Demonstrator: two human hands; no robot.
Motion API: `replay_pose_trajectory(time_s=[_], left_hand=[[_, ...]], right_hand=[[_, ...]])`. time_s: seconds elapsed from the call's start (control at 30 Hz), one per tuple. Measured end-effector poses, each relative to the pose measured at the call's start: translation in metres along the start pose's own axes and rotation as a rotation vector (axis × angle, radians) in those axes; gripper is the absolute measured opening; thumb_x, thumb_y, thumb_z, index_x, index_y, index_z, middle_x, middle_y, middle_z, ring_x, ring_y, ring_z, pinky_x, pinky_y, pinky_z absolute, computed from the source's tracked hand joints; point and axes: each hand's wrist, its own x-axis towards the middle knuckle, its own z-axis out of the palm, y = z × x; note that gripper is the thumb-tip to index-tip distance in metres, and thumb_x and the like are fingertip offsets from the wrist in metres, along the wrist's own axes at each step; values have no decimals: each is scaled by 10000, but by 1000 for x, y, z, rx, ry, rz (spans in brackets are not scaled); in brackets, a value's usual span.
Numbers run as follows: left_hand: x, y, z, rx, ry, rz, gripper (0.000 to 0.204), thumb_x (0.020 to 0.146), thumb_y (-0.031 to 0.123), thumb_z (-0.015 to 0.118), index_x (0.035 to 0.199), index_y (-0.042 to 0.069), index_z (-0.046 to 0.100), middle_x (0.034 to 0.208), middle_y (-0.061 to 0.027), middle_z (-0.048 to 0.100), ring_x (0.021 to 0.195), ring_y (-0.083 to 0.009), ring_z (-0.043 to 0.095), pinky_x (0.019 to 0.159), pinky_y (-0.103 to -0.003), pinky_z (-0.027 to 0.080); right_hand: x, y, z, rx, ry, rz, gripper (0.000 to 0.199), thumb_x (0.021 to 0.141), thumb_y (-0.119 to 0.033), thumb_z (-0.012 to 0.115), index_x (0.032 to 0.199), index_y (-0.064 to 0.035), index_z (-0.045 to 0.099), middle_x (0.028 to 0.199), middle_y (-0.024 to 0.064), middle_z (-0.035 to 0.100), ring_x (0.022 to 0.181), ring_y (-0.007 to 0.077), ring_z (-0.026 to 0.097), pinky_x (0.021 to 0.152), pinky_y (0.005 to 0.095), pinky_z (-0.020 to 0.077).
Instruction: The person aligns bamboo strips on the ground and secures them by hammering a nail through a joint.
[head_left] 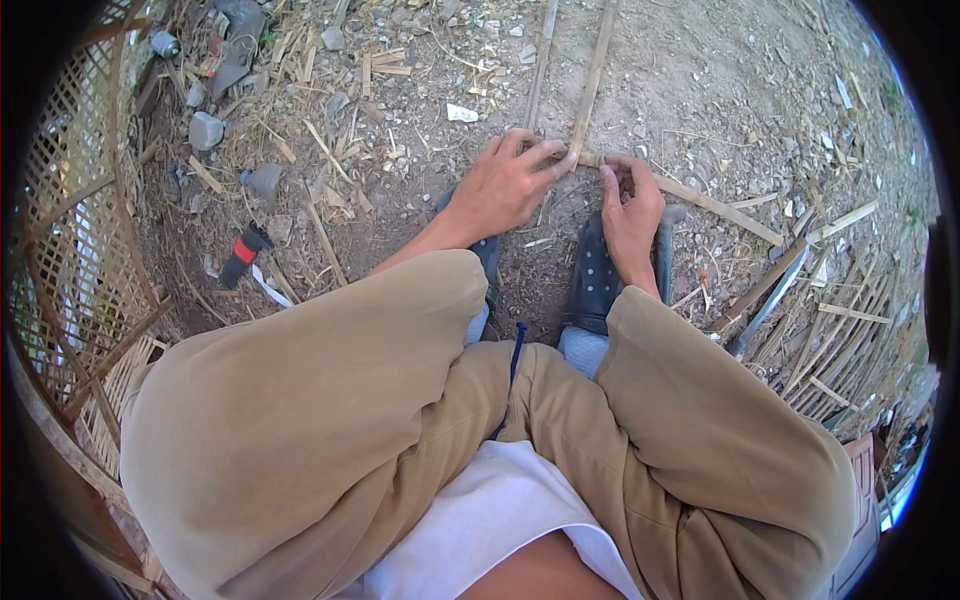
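Now, on dirt, a long strip meets a cross strip beyond the boots; left hand pinches the long one's near end; right hand pinches the cross one; even pressure should keep them from slipping.

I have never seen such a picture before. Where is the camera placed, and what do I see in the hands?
There is no machine, only a person's bare left hand and right hand. The one picture comes from a wide camera worn on the head, looking down. On the ground lie wood pieces, stones and a long blade. The left fingers touch a strip running away; the right fingers touch a slanting strip. How firmly they grip is unclear.
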Motion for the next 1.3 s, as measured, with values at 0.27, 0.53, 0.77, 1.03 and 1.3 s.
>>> replay_pose_trajectory(time_s=[0.27,0.53,0.77,1.03,1.3], left_hand=[[4,-3,3,-165,109,-59,544,843,87,804,1372,82,677,1326,-72,675,1216,-332,590,1027,-444,534],[14,6,3,-73,116,-112,467,832,121,829,1273,61,689,1221,-79,675,1136,-325,599,981,-453,525],[19,0,12,-95,107,-127,411,828,110,828,1220,71,710,1187,-76,677,1100,-316,604,938,-449,547],[19,-8,16,-156,158,-117,314,823,1,772,1129,53,728,1105,-75,691,1016,-330,597,900,-441,557],[19,-4,13,-94,163,-133,453,772,-80,691,1209,37,715,1154,-92,701,1078,-331,622,903,-449,573]], right_hand=[[24,-2,11,-219,39,-326,139,950,21,711,1085,-13,721,996,147,682,878,316,664,803,427,510],[28,-4,14,-119,-17,-261,145,945,31,703,1085,-4,713,987,162,654,898,360,659,819,456,514],[26,-2,12,-159,-17,-305,135,946,32,700,1077,2,707,991,169,656,904,375,661,807,464,518],[26,0,12,-113,-31,-274,122,946,30,701,1064,-1,702,993,168,663,908,387,660,803,465,514],[26,0,10,-143,-57,-285,153,953,33,703,1102,1,703,1023,169,690,949,363,702,842,433,553]])
